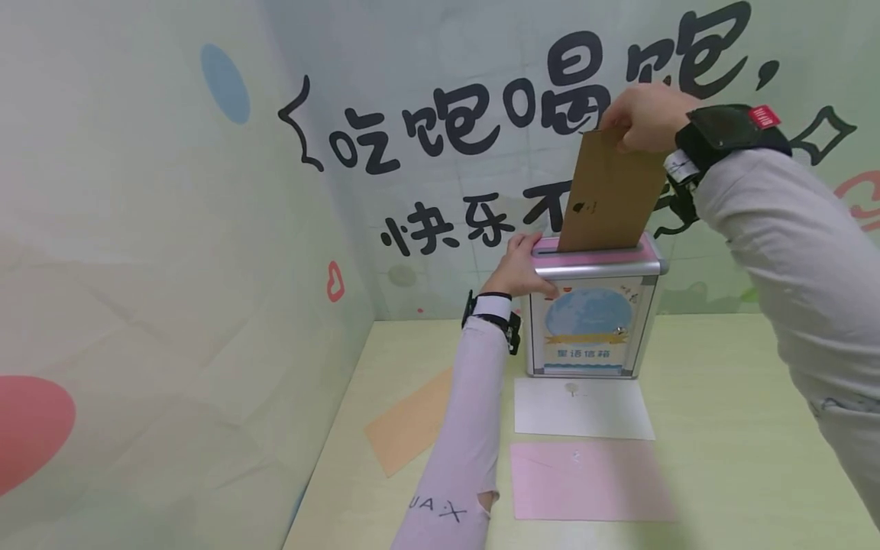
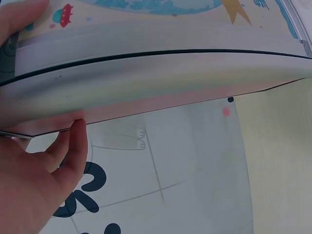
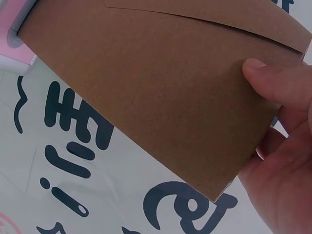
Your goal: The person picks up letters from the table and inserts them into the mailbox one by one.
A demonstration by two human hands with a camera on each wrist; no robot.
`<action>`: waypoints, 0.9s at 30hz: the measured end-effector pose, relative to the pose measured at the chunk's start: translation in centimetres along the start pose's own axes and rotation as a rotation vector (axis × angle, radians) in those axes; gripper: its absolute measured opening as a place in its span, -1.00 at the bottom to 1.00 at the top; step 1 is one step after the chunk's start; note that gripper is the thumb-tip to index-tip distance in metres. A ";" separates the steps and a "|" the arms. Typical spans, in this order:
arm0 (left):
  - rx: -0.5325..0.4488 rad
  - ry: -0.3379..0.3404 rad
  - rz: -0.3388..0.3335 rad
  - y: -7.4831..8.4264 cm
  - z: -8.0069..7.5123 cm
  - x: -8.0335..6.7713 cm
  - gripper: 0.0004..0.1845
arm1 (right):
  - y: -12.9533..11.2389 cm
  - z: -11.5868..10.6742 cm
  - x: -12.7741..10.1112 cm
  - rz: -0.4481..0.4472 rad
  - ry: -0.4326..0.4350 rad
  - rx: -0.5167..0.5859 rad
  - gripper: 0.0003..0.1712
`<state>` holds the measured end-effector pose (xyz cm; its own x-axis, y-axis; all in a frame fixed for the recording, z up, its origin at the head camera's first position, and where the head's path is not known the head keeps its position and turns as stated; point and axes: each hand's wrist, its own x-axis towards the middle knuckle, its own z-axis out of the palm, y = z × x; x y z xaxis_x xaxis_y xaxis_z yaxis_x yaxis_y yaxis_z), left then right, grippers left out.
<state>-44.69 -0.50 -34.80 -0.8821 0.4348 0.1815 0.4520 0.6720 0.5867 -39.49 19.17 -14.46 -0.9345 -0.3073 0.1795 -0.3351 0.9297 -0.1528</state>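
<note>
A brown kraft envelope (image 1: 610,195) stands upright over a suggestion box, its lower edge in the slot of the pink top (image 1: 653,248). My right hand (image 1: 649,116) pinches the envelope's upper end; the right wrist view shows the thumb lying on the flap side of the envelope (image 3: 161,87). With my left hand (image 1: 517,267) I hold the box (image 1: 590,317) at its upper left corner, thumb on the front and fingers along the top. In the left wrist view, fingertips of the left hand (image 2: 39,185) touch the pink top. Part of the envelope inside the box is hidden.
On the pale yellow table (image 1: 742,428) a white envelope (image 1: 584,412) lies just before the box, with a pink envelope (image 1: 591,481) nearer me. An orange envelope (image 1: 409,420) lies left, partly under my left forearm. A wall with black lettering (image 1: 467,122) rises behind.
</note>
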 end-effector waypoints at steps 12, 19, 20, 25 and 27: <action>0.012 -0.002 -0.011 0.3 -0.1 -0.5 0.15 | 0.1 2.3 1.2 -0.008 -0.078 0.036 -0.55; -0.014 -0.025 -0.024 0.6 -0.3 -0.9 0.16 | 0.1 3.5 1.5 -0.029 -0.059 0.028 -0.58; -0.016 -0.023 -0.023 0.6 -0.4 -1.0 0.16 | 0.1 3.7 1.5 -0.032 -0.058 0.034 -0.58; -0.013 -0.020 -0.021 0.7 -0.5 -1.3 0.15 | -0.1 4.8 1.6 -0.065 -0.058 0.035 -0.58; -0.008 -0.022 -0.028 0.7 -0.5 -1.3 0.16 | -0.1 5.1 1.7 -0.069 -0.070 0.032 -0.57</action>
<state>-43.29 -0.92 -34.28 -0.8911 0.4290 0.1479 0.4261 0.6790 0.5978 -41.62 17.54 -19.12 -0.9147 -0.3850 0.1229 -0.4017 0.8992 -0.1733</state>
